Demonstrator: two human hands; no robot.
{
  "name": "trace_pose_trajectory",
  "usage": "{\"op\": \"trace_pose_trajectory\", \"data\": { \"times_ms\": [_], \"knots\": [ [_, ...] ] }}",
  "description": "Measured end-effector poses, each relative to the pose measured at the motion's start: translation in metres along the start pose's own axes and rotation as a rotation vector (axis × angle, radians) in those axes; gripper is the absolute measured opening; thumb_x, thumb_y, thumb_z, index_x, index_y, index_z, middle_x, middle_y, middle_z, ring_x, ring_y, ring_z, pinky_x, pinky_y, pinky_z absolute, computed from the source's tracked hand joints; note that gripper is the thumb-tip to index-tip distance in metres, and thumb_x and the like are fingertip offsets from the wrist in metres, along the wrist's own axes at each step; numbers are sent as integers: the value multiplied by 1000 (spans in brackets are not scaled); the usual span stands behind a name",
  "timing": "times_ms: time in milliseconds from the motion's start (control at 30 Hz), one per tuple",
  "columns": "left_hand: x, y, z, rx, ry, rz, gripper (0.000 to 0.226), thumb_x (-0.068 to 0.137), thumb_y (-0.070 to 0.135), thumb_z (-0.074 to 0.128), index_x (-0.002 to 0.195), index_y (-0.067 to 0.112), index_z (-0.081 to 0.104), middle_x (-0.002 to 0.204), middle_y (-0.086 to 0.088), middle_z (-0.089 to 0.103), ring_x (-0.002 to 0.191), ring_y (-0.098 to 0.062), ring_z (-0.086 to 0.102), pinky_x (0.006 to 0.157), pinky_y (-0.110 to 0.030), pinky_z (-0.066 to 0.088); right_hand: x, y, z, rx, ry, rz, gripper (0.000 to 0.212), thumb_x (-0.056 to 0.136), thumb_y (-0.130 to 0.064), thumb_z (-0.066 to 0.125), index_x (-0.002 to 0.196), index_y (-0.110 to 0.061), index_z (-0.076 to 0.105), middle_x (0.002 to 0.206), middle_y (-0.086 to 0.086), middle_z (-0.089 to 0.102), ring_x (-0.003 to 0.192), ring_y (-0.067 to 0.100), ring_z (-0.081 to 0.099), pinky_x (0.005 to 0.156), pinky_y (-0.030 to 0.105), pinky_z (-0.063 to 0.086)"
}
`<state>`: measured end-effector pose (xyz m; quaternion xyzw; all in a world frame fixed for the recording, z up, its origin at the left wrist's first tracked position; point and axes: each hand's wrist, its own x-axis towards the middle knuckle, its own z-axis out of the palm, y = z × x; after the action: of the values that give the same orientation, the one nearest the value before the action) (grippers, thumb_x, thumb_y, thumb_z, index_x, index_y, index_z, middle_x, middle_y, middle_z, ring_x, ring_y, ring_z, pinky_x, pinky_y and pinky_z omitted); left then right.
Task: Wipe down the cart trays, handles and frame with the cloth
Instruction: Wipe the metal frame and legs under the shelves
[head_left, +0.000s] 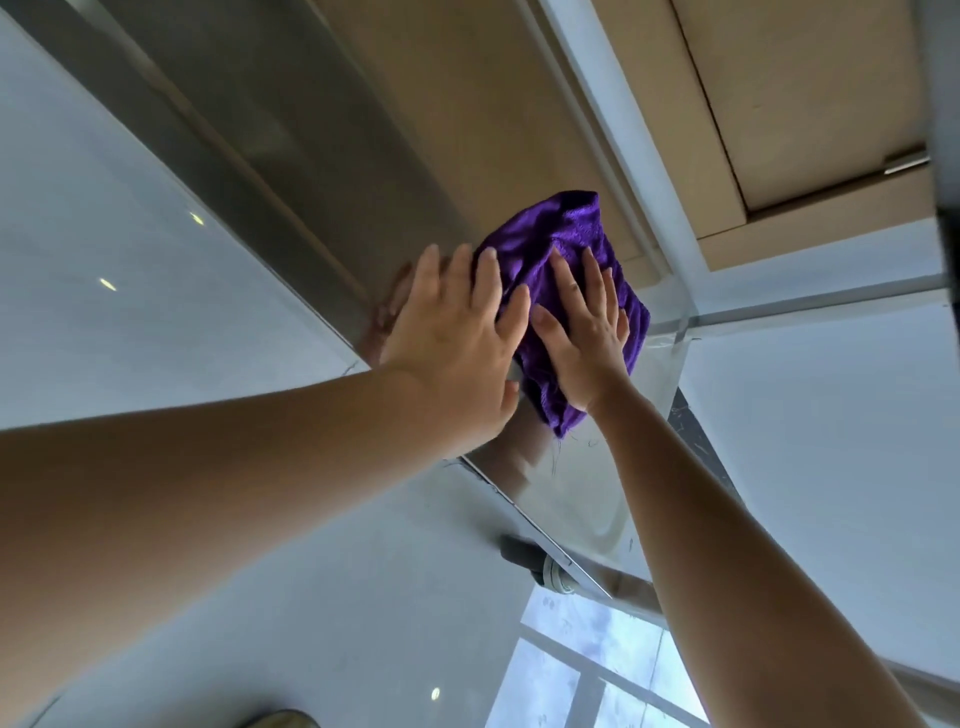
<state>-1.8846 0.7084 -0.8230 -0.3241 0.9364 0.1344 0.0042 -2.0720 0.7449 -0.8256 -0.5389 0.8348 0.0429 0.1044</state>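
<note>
A purple cloth (556, 234) lies bunched on the shiny steel cart tray (576, 499), which runs slantwise from upper left to lower right. My right hand (584, 338) presses flat on the cloth with its fingers spread and straight. Beside it, my left hand (457, 332) lies flat too; its fingertips touch the cloth's left edge and its palm is over the tray's rim. Both forearms reach in from the bottom of the frame. The hands' reflection shows in the steel.
A cart caster wheel (556, 577) shows under the tray's lower corner. Glossy grey floor tiles (156, 260) surround the cart. Cardboard boxes (810, 104) sit behind a white bar (618, 135) at the upper right.
</note>
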Motion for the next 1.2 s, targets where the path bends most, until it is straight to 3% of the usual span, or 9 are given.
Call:
{"op": "trace_pose_trajectory", "data": {
  "times_ms": [167, 400, 567, 667, 833, 933, 1000, 1067, 1200],
  "knots": [
    [14, 2, 14, -48, 63, -15, 69, 97, 47, 15, 148, 7, -6, 155, -21, -10, 142, -34, -11, 113, -49, -8, 24, 13, -4, 25, 33, 73, 80, 71, -76, 13, 146, -47, 10, 159, -7, -1, 145, 19, -6, 113, 51, -4],
    [10, 0, 14, -154, 77, 16, 69, 94, 45, 25, 147, 4, 8, 155, -20, -1, 143, -32, -2, 114, -46, -2, 74, 40, -13, 76, 75, 327, 68, 81, -69, 19, 145, -50, 7, 159, -5, 4, 145, 23, 4, 112, 55, 2],
    [8, 1, 15, -206, 172, 26, 68, 92, 44, 31, 145, 3, 22, 154, -20, 12, 143, -33, 8, 115, -45, 4, 105, 55, -14, -5, 21, 537, 55, 94, -58, 18, 147, -45, 9, 159, -4, 0, 144, 33, -4, 108, 61, -2],
    [8, 1, 13, -196, 160, 26, 68, 93, 44, 29, 145, 2, 18, 154, -21, 9, 143, -33, 5, 114, -46, 2, 111, 45, -18, 164, 30, 673, 55, 95, -59, 17, 147, -44, 9, 159, -3, -1, 144, 35, -5, 112, 57, -3],
    [7, 0, 17, -179, 205, 29, 67, 91, 43, 31, 142, 1, 28, 151, -23, 20, 141, -35, 15, 114, -48, 9, 113, 54, -50, 257, -17, 608, 97, 68, -83, 28, 148, -28, 27, 153, 10, 23, 139, 33, 24, 113, 51, 20],
    [8, 1, 17, -185, 197, 24, 67, 90, 43, 30, 143, 1, 25, 152, -22, 16, 142, -34, 12, 114, -48, 7, 107, 65, -59, -111, 173, 460, 75, 86, -72, 31, 139, -21, 43, 143, 14, 34, 132, 32, 30, 106, 49, 26],
    [8, 3, 13, -191, 178, 20, 67, 89, 42, 29, 142, 1, 25, 152, -22, 16, 142, -34, 11, 114, -48, 6, 97, 64, -43, -123, 128, 329, 70, 89, -67, 32, 145, -25, 31, 151, 9, 25, 139, 28, 20, 110, 49, 20],
    [9, 1, 16, -185, 195, 23, 66, 88, 41, 29, 141, 2, 29, 151, -22, 21, 141, -33, 15, 114, -47, 9, 94, 68, -24, -109, 6, 274, 67, 91, -66, 22, 149, -35, 13, 159, -3, 3, 145, 24, 1, 114, 53, 4],
    [8, -3, 16, -200, 221, 22, 64, 88, 43, 31, 138, 3, 35, 149, -21, 26, 140, -33, 20, 113, -46, 13, 107, 69, -24, -188, -132, 327, 48, 103, -36, 20, 149, -37, 9, 158, -3, -16, 144, 28, -15, 113, 57, -6]
  ]
}}
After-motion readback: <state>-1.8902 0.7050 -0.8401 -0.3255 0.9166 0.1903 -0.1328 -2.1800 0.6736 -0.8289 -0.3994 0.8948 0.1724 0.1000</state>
